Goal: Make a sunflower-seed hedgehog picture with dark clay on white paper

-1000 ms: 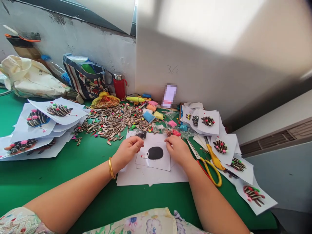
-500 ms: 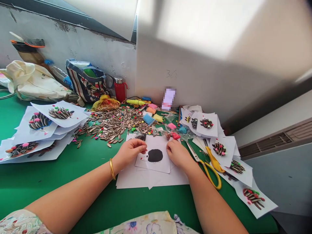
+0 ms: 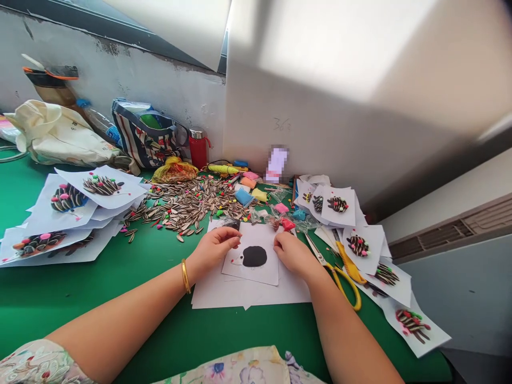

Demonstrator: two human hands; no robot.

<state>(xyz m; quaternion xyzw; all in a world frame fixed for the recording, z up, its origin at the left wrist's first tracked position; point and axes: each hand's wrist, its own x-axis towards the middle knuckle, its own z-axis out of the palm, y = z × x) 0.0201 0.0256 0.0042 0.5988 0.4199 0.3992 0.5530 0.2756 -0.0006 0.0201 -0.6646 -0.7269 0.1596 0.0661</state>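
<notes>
Item: small white card (image 3: 260,269) bearing a black clay oval (image 3: 255,256), lying flat on loose white sheets (image 3: 248,293) at the near middle of the green table (image 3: 120,282). Left hand (image 3: 212,250), gold bangle (image 3: 184,276) at the wrist: fingertips drawn together at the card's upper left edge; whatever sits between them is too small to make out. Right hand (image 3: 294,253): fingers curled down on the card's right edge; whether it pinches the paper, I cannot tell. Behind the card: a spread heap of striped sunflower seeds (image 3: 188,200) and coloured clay pieces (image 3: 244,194). To the right: yellow-handled scissors (image 3: 346,285), just beside the right wrist. Finished seed-covered cards stacked far left (image 3: 100,186) and right (image 3: 338,204). Against the wall: striped bag (image 3: 146,136), red flask (image 3: 198,146).
</notes>
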